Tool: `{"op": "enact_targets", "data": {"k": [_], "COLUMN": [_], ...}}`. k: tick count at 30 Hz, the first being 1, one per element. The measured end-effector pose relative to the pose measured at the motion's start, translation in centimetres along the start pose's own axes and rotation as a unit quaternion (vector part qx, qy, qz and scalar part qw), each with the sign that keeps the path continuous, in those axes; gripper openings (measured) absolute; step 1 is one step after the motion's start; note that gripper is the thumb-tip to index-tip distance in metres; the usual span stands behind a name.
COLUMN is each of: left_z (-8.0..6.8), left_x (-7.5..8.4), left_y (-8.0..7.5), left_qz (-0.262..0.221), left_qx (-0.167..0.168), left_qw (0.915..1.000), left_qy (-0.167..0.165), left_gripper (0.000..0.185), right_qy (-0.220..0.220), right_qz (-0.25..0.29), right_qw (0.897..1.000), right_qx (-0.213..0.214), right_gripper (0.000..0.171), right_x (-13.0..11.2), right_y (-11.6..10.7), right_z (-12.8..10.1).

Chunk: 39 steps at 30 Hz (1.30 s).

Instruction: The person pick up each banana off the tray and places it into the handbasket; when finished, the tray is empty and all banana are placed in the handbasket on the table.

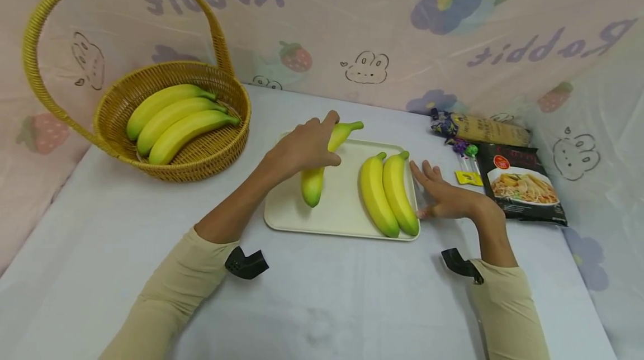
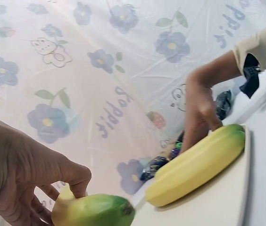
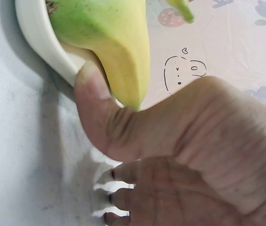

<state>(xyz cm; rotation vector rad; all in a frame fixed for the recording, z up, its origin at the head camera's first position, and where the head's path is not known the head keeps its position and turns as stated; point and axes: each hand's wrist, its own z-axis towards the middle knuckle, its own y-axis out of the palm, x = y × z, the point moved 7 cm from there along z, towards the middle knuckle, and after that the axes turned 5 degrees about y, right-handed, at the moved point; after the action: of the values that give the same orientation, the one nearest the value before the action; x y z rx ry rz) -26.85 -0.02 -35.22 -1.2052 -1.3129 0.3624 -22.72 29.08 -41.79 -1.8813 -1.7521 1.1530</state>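
Observation:
A cream tray (image 1: 287, 217) lies in the middle of the table. My left hand (image 1: 304, 147) grips a yellow-green banana (image 1: 314, 184) over the tray's left half; the banana's green tip (image 2: 102, 209) shows under my curled fingers (image 2: 74, 176) in the left wrist view. Two more bananas (image 1: 389, 192) lie side by side on the tray's right half. My right hand (image 1: 443, 195) rests flat on the table against the tray's right edge, fingers straight. Its thumb (image 3: 95, 101) touches the tray rim (image 3: 38, 40) beside a banana (image 3: 114, 42).
A wicker basket (image 1: 211, 161) with a tall handle stands at the back left and holds three bananas (image 1: 176, 122). Food packets (image 1: 523, 186) and a brown wrapped pack (image 1: 483, 129) lie at the right. A patterned plastic sheet (image 1: 402, 24) forms the backdrop.

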Motion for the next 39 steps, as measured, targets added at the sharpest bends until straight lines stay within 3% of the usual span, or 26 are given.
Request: {"op": "enact_targets", "data": {"k": [7,17,24,31,39], "left_z": [-1.1,-3.3,-5.8,-7.9,-9.5], "left_x": [-0.8,-1.5,-2.5,-3.6,-6.8], "left_y": [-3.0,-6.8,-8.9,-10.9,-12.8], "left_qz": [-0.012,-0.031,0.007,0.012,0.013], "left_qx": [0.040,0.110,0.115,0.153,0.167], "left_qw": [0.9991,0.9930,0.9934,0.9882,0.9846], "left_qy": [-0.001,0.027,-0.003,0.004,-0.050], "left_gripper": [0.080,0.061,0.069,0.062,0.070], "right_qy": [0.001,-0.002,-0.001,-0.002,-0.003], "right_qz": [0.000,0.003,-0.001,-0.001,0.002], "right_qw": [1.000,1.000,1.000,1.000,1.000], "right_qx": [-0.001,-0.004,-0.004,-0.005,-0.005], "right_gripper": [0.125,0.127,0.127,0.127,0.127], "right_x": [0.1,0.0,0.1,0.1,0.0], "right_y": [0.1,0.1,0.1,0.0,0.1], "right_z": [-0.1,-0.1,0.0,0.1,0.2]}}
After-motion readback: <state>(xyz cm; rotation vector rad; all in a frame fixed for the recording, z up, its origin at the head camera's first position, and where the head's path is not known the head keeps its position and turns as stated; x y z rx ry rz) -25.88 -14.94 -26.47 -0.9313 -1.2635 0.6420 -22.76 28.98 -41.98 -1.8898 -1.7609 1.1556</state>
